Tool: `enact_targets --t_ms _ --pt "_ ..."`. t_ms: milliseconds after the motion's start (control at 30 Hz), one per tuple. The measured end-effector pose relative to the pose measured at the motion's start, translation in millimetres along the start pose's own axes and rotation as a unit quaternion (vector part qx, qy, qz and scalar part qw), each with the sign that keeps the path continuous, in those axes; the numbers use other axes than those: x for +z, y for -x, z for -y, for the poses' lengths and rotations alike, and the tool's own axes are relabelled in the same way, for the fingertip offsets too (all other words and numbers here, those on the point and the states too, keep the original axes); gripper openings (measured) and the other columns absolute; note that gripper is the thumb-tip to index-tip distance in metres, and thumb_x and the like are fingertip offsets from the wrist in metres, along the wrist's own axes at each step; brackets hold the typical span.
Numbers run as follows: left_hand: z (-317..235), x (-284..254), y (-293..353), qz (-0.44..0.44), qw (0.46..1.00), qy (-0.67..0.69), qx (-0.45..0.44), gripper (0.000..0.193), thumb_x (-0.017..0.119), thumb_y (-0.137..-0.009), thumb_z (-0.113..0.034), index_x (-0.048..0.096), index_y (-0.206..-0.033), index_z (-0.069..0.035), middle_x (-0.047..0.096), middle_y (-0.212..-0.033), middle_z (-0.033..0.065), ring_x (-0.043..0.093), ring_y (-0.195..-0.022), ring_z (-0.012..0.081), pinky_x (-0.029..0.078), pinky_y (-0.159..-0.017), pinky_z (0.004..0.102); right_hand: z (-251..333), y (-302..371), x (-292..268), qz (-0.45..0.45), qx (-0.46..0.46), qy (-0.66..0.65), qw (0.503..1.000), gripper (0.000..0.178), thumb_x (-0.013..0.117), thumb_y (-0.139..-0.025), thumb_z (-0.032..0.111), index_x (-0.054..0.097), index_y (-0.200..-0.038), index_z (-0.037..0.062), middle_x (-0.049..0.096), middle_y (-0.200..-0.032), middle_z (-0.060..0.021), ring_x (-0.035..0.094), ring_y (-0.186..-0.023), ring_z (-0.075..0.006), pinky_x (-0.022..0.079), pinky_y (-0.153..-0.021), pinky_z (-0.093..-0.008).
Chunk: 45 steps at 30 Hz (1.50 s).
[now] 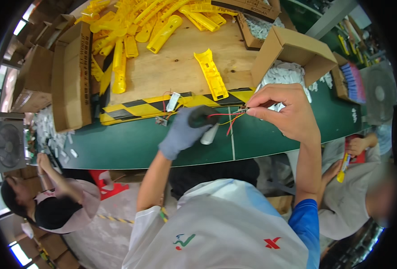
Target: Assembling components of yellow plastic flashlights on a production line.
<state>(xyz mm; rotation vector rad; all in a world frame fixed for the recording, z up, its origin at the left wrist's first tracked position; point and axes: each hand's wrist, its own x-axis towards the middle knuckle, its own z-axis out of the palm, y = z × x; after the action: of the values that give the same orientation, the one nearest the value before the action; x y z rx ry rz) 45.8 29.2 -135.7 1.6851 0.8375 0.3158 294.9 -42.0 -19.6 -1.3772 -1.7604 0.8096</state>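
Observation:
My left hand [187,127], in a grey glove with dark fingertips, is closed on a white cylindrical battery cell [209,135] whose end sticks out below the fingers. Red and yellow wires [229,122] stretch from it toward my right hand [288,110], which is bare. Between its thumb and forefinger that hand pinches a small circuit board [242,109]. Beyond the glove, a white battery [173,101] with thin wires lies on the striped edge, and a small board [161,121] is beside it. A yellow plastic shell [211,74] rests on the wooden board ahead of my hands.
Many yellow shells [135,27] are heaped on the wooden board [162,71], edged with black-and-yellow tape [135,109]. An open carton [297,45] with white parts stands right, another carton [73,80] left. Co-workers sit on both sides of the green table [117,148].

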Motion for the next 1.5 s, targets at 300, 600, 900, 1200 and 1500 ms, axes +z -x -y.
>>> enact_targets --t_ms 300,600,900,1200,1500 --pt "-78 -25 60 -0.144 0.978 -0.065 0.138 0.024 0.076 -0.079 -0.013 0.070 -0.102 -0.009 0.065 -0.065 0.0067 0.058 -0.052 0.0213 0.046 -0.055 0.0289 -11 -21 47 -0.152 -0.019 0.115 0.981 0.018 0.073 -0.085 0.005 0.073 -0.103 0.0022 0.071 -0.091 -0.0117 0.069 -0.079 -0.0228 0.054 -0.069 -0.0296" --pt "-27 24 64 -0.230 0.969 0.003 0.087 0.043 0.075 -0.079 -0.007 0.065 -0.121 -0.004 0.070 -0.088 0.0103 0.068 -0.079 0.0215 0.052 -0.073 0.0332 -31 -16 80 -0.204 0.076 -0.334 0.917 0.022 0.070 -0.091 0.003 0.069 -0.110 -0.0074 0.072 -0.100 -0.0140 0.070 -0.086 -0.0169 0.058 -0.079 -0.0263" --pt "-27 11 17 -0.265 0.951 0.152 0.047 0.023 0.073 -0.083 -0.004 0.069 -0.106 0.000 0.071 -0.084 0.0065 0.063 -0.072 0.0112 0.050 -0.065 0.0261 -38 -6 84 -0.055 0.185 -0.355 0.915 0.022 0.074 -0.087 0.002 0.072 -0.107 -0.0056 0.074 -0.096 -0.0133 0.071 -0.082 -0.0148 0.059 -0.076 -0.0254" --pt "-14 42 18 -0.306 0.939 -0.040 0.153 0.027 0.075 -0.078 -0.002 0.068 -0.105 -0.003 0.068 -0.084 0.0135 0.066 -0.067 0.0260 0.051 -0.061 0.0320 -59 17 82 -0.066 0.202 -0.322 0.923 0.019 0.076 -0.084 0.001 0.075 -0.102 -0.0042 0.074 -0.089 -0.0111 0.069 -0.075 -0.0122 0.056 -0.070 -0.0233" --pt "-31 33 -15 -0.186 0.974 -0.042 0.119 0.024 0.076 -0.079 -0.009 0.069 -0.102 -0.004 0.068 -0.084 0.0151 0.067 -0.073 0.0320 0.052 -0.064 0.0349 -82 29 65 -0.108 0.188 -0.346 0.913 0.013 0.076 -0.084 -0.001 0.074 -0.096 -0.0046 0.074 -0.089 -0.0108 0.069 -0.076 -0.0117 0.055 -0.070 -0.0226"
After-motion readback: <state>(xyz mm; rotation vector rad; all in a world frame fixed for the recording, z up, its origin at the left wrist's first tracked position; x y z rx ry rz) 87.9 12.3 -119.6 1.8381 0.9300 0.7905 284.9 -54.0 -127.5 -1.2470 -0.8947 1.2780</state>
